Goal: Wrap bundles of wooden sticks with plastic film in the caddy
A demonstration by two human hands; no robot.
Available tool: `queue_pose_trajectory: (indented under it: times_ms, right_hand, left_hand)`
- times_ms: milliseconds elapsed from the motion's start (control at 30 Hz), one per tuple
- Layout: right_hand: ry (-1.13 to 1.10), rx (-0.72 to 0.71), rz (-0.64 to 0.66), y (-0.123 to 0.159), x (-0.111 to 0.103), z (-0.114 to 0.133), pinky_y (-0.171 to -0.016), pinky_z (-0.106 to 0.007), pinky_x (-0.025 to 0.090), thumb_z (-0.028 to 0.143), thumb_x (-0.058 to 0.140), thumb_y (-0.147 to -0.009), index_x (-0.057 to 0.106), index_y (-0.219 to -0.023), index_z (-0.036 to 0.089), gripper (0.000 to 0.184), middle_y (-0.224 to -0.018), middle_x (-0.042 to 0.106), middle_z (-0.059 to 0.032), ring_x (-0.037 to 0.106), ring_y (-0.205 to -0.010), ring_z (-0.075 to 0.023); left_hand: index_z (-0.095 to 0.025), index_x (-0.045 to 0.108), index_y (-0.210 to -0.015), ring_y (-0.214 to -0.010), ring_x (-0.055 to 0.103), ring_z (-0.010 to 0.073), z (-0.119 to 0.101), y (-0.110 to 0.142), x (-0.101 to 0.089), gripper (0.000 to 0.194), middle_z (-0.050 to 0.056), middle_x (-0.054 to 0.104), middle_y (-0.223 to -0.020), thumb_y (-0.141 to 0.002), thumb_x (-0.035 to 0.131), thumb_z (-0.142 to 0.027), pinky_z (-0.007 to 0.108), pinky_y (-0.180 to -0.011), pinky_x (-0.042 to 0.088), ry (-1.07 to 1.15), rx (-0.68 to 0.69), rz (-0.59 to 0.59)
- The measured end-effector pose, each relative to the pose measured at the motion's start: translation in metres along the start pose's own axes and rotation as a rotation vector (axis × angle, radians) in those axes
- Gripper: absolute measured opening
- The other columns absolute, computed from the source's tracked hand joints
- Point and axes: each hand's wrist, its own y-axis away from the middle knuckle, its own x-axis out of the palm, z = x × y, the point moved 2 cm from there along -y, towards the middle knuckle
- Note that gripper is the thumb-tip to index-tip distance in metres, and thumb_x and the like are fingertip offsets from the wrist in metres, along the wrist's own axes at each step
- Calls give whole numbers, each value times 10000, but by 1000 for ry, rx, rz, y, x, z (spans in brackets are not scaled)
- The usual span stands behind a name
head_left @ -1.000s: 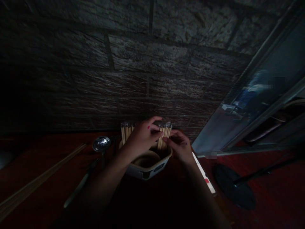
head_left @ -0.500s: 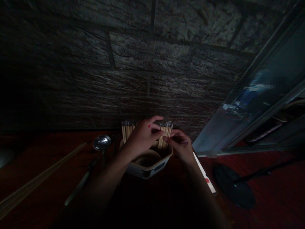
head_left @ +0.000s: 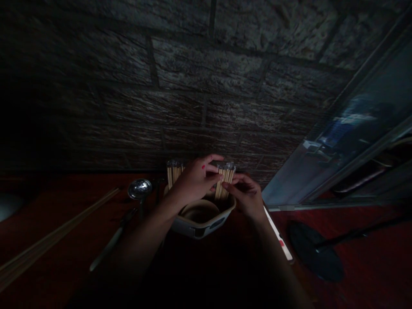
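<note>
Both my hands are at a light-coloured basket (head_left: 216, 224) against the wall. Between them stands an upright bunch of chopsticks (head_left: 225, 182) with clear plastic at the tops, in the basket's right back corner. My left hand (head_left: 195, 182) pinches the bunch from its left side with thumb and fingers. From the right, my right hand (head_left: 250, 195) closes thumb and fingers on the same bunch. Another bunch of plastic-topped sticks (head_left: 174, 175) stands in the left back corner, partly behind my left hand. A round bowl (head_left: 200, 211) sits inside the basket in front of them.
Left of the basket lie a shiny ladle (head_left: 139, 189), a pale-handled utensil (head_left: 107, 249) and long thin wooden sticks (head_left: 64, 229) on the dark red tabletop. A stone-block wall (head_left: 206, 68) rises behind. Right, a stand with a round black base (head_left: 315, 253) rests on the red floor.
The view has shifted slightly. Both hands stay on the right-hand bunch of chopsticks, with hardly any movement of the fingers.
</note>
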Motion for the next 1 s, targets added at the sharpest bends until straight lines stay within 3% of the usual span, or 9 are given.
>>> queue_pose_trajectory:
  times_ms: [300, 733, 1000]
  right_hand:
    - [-19, 29, -4, 0, -2, -4, -807, -304, 530, 213, 823, -673, 723, -846, 243, 202, -832, 729, 16, 661, -783, -146]
    - [-40, 83, 90, 0, -1, -5, -918, -334, 513, 244, 780, -740, 754, -931, 268, 194, -970, 757, 4, 683, -908, -170]
    - [-51, 108, 145, 2, 0, -7, -925, -350, 504, 225, 828, -668, 753, -924, 265, 270, -973, 752, 1, 679, -922, -187]
  left_hand:
    - [-224, 538, -1251, -664, 695, 162, -3, 0, 1, 464, 83, 710, -984, -804, 617, -130, 256, -495, 598, 90, -79, -1]
    - [-212, 523, -1285, -733, 705, 189, -3, 1, 1, 527, 100, 701, -1030, -779, 649, -132, 291, -537, 614, 94, -88, -10]
    - [-218, 521, -1284, -660, 710, 189, 0, 1, 0, 478, 92, 722, -1017, -818, 623, -183, 294, -514, 580, -40, 0, -27]
